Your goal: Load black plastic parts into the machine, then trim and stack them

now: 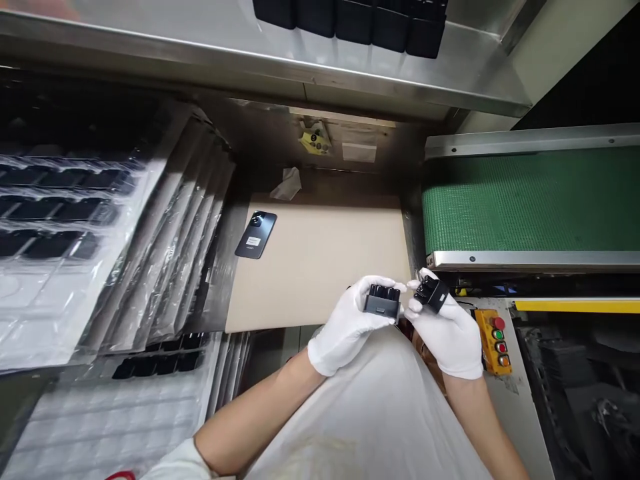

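Note:
My left hand (pixel 350 320), in a white glove, is closed round a small black plastic piece (pixel 382 304). Its front face is flat with a small slot, and glossy ridges show along its top. Just to the right, my white-gloved right hand (pixel 447 327) grips a similar black plastic piece (pixel 431 293), held tilted. The two pieces are apart, above the near right edge of a beige board (pixel 320 260). What kind of part they are, I cannot make out. On the board's left side lies a dark smartphone (pixel 256 235), back up, with a white label.
Stacked clear trays (pixel 165 267) with black parts stand at the left, more below. A metal shelf (pixel 210 50) overhead bears several black bins (pixel 353 20). On the right are a green conveyor belt (pixel 530 200) and an orange button box (pixel 493 341). Crumpled paper (pixel 287 184) lies behind the board.

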`<control>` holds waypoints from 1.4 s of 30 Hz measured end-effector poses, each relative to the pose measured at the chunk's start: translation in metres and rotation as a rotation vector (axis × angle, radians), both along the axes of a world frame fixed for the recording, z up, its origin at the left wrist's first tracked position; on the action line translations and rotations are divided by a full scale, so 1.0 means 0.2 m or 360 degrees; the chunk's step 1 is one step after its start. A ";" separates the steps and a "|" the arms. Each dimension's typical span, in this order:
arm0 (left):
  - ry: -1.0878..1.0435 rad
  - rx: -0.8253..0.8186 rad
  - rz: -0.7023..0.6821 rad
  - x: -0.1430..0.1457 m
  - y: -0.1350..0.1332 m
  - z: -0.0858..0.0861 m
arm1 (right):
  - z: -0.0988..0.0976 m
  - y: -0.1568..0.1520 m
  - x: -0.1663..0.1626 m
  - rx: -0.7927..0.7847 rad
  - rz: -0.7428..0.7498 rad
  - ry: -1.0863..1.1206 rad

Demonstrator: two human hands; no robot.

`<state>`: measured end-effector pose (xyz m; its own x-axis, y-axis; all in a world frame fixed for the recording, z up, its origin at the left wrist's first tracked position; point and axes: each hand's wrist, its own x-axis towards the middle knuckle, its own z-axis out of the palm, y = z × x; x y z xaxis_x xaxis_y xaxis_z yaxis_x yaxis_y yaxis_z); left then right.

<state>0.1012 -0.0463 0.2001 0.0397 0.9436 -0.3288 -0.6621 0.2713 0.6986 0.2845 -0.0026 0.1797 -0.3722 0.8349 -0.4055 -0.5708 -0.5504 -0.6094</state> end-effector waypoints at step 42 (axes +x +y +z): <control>0.0452 0.0182 -0.0237 0.11 0.16 -0.02 | 0.08 -0.12 0.00 0.0697 -0.0458 -0.1018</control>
<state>0.1241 -0.0134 0.1953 0.1020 0.9657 -0.2388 -0.3959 0.2597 0.8808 0.2851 -0.0267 0.1958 0.0725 0.9940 -0.0820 -0.1230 -0.0726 -0.9897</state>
